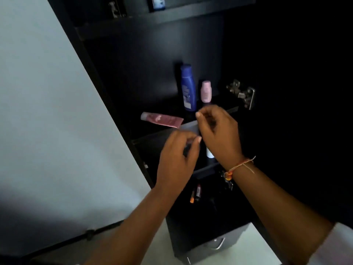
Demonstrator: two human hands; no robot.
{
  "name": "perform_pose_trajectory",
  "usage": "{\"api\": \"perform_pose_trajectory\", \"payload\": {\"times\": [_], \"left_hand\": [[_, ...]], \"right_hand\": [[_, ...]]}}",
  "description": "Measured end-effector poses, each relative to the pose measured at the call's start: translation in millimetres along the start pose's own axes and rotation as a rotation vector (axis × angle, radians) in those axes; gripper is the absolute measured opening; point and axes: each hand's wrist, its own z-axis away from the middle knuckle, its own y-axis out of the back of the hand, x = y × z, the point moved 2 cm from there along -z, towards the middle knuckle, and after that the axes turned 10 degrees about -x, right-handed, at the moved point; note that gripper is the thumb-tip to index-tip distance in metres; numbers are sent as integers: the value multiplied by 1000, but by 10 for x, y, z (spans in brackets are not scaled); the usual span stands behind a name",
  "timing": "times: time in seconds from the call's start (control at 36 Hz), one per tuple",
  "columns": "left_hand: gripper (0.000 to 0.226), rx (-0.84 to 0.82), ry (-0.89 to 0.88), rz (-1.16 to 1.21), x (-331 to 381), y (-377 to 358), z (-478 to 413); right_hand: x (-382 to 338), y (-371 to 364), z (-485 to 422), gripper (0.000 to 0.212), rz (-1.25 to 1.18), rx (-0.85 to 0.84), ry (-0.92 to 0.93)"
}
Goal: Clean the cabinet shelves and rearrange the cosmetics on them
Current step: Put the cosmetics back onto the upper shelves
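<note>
Both hands are raised in front of the edge of the dark cabinet's middle shelf (152,135). My left hand (177,161) has curled fingers and pinches the lower end of a small dark object (190,129), which is blurred. My right hand (217,131), with a thread bracelet on the wrist, pinches its upper end with curled fingers. On the shelf behind them stand a blue bottle (188,87) and a small pink bottle (206,91). A pink tube (162,120) lies flat to their left.
A white item (209,153) stands on the shelf below my right hand. Lipstick-like sticks (196,192) lie on the lowest shelf. Metal hinges (241,92) sit on the right side panel. A drawer with a metal handle (217,243) is beneath. A pale wall (47,111) is on the left.
</note>
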Motion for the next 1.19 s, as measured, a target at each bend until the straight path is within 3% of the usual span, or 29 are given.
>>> {"api": "perform_pose_trajectory", "payload": {"times": [0.11,0.25,0.44,0.64,0.78,0.83,1.03,1.19], "left_hand": [[9,-125,202,58,-484,-430,608],[8,-250,606,130,-1106,-884,1307],[9,-423,966,78,-1785,-1270,1739],[20,-607,961,-73,-2370,-1746,1764],[18,-627,989,-42,-2806,-2150,1872],[21,-618,989,-50,-2940,-2263,1906],[45,-717,891,-185,-3145,-2412,1989],[40,-721,791,-214,-3307,-2469,1954]], "right_hand": [[473,-85,453,15,65,-91,-132],[925,-220,1008,17,184,-222,-313],[1798,-638,1697,23,331,-549,-673],[2609,-1050,2066,28,390,-670,-860],[3005,-1372,2123,25,371,-660,-891],[3121,-1508,2112,26,356,-671,-856],[3385,-1773,2096,71,529,-906,-556],[3580,-1869,2085,64,494,-907,-590]]}}
